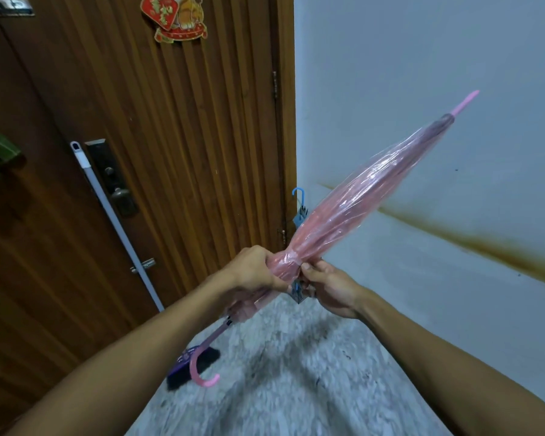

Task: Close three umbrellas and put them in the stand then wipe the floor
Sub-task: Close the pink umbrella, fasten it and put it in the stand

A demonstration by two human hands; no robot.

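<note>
Pink umbrella (pixel 359 196), folded, slants tip-up near the wall (pixel 453 58), left hand (pixel 258 272) and right hand (pixel 324 287) gripping it.

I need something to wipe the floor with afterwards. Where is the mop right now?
In the head view the mop leans against the wooden door on the left, beside the door lock, its dark head on the floor behind the pink umbrella's handle.
</note>
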